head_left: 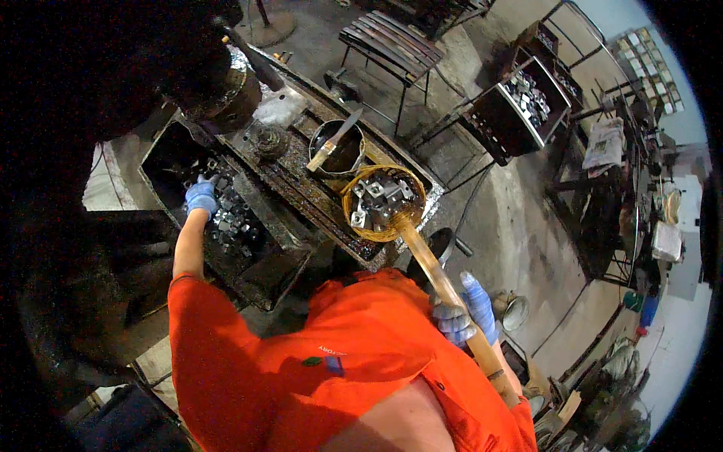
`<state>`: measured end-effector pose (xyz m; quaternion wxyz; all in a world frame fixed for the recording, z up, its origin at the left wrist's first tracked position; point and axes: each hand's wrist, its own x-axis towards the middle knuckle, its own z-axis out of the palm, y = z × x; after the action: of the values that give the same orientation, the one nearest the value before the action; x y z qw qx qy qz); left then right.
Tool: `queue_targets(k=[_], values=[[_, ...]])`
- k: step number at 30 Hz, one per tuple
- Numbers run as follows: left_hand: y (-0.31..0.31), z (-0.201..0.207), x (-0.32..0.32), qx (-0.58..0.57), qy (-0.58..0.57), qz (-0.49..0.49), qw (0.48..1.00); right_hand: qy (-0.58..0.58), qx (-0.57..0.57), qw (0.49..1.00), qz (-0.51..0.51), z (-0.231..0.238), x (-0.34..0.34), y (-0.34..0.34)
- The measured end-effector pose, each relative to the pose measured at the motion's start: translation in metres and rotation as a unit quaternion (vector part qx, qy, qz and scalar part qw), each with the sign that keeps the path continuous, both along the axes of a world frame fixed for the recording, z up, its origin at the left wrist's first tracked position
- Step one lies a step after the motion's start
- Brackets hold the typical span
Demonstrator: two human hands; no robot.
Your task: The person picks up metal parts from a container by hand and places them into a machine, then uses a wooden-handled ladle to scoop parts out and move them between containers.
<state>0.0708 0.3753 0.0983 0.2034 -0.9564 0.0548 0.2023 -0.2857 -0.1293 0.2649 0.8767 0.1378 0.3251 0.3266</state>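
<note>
My right hand (468,316), in a blue knit glove with greyed fingers, is wrapped round the wooden handle (431,267) of a round yellow basket (346,215). The basket holds many small angular metal parts (382,197) and sits over the corner of a machine table. My left hand (201,197), gloved the same way, reaches into a dark metal bin (280,256) at the left. It touches a heap of small dark metal pieces (232,224) there. Its fingertips blend into the pieces, so I cannot make out whether they grip one.
Behind the basket stands a round bucket (361,154) with a flat brush (331,143) across its rim. The grooved machine table (301,203) runs beneath. Farther right, a tray (544,128) of metal parts rests on a stand; a rack of bars (392,41) stands at the back.
</note>
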Motion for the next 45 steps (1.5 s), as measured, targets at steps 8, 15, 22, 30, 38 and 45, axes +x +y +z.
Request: queue_targets(k=[8, 15, 22, 30, 38, 45], values=[[-0.006, 0.019, -0.010, -0.096, -0.102, 0.099, 0.985, -0.002, 0.023, 1.000, 0.011, 0.001, 0.003, -0.002], [0.006, 0.052, -0.020, -0.336, -0.254, 0.251, 0.872, -0.024, 0.041, 0.998, 0.036, 0.000, 0.009, -0.012], [-0.099, 0.106, -0.093, -0.762, -0.297, 0.253, 0.517, -0.029, 0.023, 0.998, 0.041, 0.007, 0.013, -0.012], [-0.291, 0.183, -0.162, -0.619, -0.223, -0.153, 0.737, -0.025, 0.028, 0.998, 0.041, 0.009, 0.015, -0.012], [-0.364, 0.137, -0.159, -0.392, -0.186, -0.421, 0.797, -0.047, -0.014, 0.999, 0.016, 0.033, 0.025, 0.009], [-0.368, 0.123, -0.168, -0.386, -0.218, -0.444, 0.779, -0.038, 0.013, 0.999, 0.026, 0.033, 0.031, 0.010]])
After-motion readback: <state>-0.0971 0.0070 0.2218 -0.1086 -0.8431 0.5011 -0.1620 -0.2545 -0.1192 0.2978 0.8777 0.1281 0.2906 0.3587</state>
